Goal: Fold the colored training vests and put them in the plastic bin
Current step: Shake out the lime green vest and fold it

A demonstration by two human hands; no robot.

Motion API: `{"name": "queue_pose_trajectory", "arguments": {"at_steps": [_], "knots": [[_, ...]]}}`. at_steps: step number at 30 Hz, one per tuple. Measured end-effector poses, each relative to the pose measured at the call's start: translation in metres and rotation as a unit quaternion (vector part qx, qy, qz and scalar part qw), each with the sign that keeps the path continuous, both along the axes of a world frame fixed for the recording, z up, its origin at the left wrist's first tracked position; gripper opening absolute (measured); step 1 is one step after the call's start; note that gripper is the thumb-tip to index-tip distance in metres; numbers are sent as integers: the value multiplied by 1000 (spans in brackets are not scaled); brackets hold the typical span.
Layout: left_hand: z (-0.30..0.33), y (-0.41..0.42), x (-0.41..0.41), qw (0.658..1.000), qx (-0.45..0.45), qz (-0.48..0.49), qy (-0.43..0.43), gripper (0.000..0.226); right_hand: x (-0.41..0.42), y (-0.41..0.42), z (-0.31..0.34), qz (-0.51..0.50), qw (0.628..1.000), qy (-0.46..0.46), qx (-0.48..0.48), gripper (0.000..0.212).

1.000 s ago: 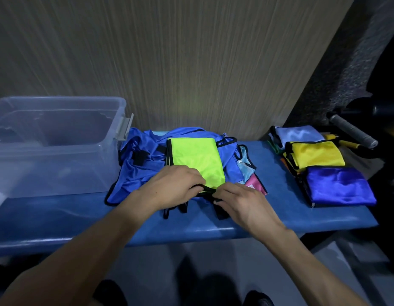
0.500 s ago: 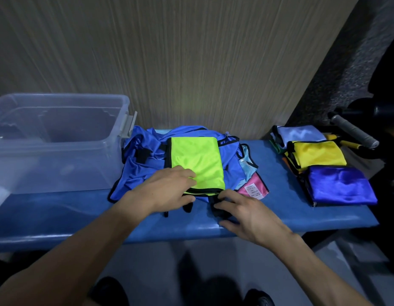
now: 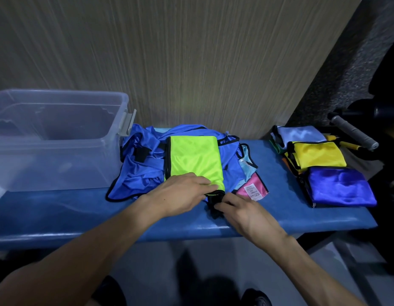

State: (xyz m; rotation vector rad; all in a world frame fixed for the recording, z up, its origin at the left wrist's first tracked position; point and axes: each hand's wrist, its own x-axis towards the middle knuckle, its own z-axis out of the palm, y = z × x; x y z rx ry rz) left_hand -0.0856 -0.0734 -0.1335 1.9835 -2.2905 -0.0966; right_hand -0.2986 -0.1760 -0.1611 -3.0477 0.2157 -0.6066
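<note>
A folded neon green vest (image 3: pixel 194 161) with black trim lies on top of a crumpled blue vest (image 3: pixel 138 173) in the middle of the blue bench (image 3: pixel 59 217). My left hand (image 3: pixel 180 196) rests flat on the green vest's near edge, fingers fairly straight. My right hand (image 3: pixel 242 212) pinches the black strap (image 3: pixel 213 203) hanging from the vest's near right corner. A light blue vest (image 3: pixel 246 165) and a pink vest (image 3: pixel 254 191) with a white label poke out from under the pile. The clear plastic bin (image 3: pixel 59 96) stands at the left, and I see nothing inside it.
Folded vests lie in a row at the bench's right end: pale blue (image 3: pixel 299 134), yellow (image 3: pixel 317 154) and deep blue (image 3: pixel 339 187). A grey-handled bar (image 3: pixel 355 134) sticks out beyond them. A wood-grain wall panel stands right behind the bench. My shoes show on the floor below.
My right hand drew back to the bench edge, then returned and took the black strap at the green vest's corner. My left hand stayed on the vest's near edge, shifting slightly.
</note>
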Motion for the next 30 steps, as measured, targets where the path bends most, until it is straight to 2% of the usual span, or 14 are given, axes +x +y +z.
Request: {"name": "queue_pose_trajectory", "arguments": {"at_steps": [4,5,7,9,14,16,21,24,26,28,29,30], "knots": [[-1,0,-1,999,1,-3,40,65,-1,-2,-3,-37,987,-64,142,26],[0,1,-2,998,-5,-2,68,63,0,-2,-3,-50,981,-74,170,23],[1,0,-5,994,-28,2,109,38,2,-1,-3,-64,972,-97,202,18],[1,0,-8,993,-44,12,112,16,3,1,1,-81,965,-114,221,19],[1,-3,-9,989,-53,27,135,16,4,9,6,-85,962,-128,224,38],[0,-3,-9,988,-50,34,144,14,6,12,7,-78,973,-113,185,42],[-4,-3,-14,990,-52,43,127,16,12,11,13,-87,993,-77,14,21],[-4,-1,-15,992,-51,45,109,14,14,14,17,-92,995,-37,-29,23],[-1,1,-17,992,-42,49,105,24,13,13,19,-95,995,-25,10,18],[1,3,-15,991,-19,66,115,44,9,8,23,-73,993,-20,94,11],[2,4,-13,991,-7,69,112,48,7,5,26,-54,990,-18,132,8],[1,4,-12,993,-3,62,102,42,5,3,28,-38,986,-22,160,6]]}}
